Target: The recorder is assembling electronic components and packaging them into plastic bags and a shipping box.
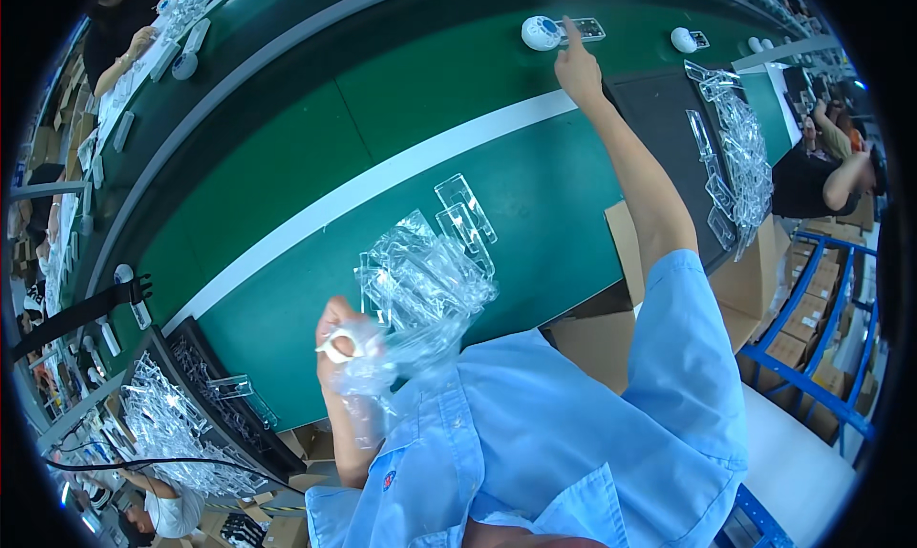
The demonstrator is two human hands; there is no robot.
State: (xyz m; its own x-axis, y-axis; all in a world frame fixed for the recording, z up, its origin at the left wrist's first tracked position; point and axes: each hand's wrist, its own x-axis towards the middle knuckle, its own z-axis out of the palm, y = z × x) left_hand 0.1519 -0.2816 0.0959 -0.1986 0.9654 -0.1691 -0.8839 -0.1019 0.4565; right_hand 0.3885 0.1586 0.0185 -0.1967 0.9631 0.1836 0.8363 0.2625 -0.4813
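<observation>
Stretched far out over the green conveyor belt, my right hand (580, 69) has its index finger extended and the other fingers curled. The fingertip is at a white rounded device (543, 33) with a blue patch and the clear plastic tray (592, 30) beside it; whether it touches them I cannot tell. My left hand (336, 321), close to my body, is closed on a clear plastic piece (387, 357), blurred by motion. A pale ring-like band (341, 344) shows at its fingers. Beyond that hand lies a heap of clear plastic trays (420, 271) on the green table.
A dark tray (650, 118) with clear plastic pieces (743, 142) lies at right. Another white device (683, 40) sits farther along the belt. Cardboard boxes (597, 343) stand below the table edge. At left is a black bin (191, 357). Co-workers sit on both sides.
</observation>
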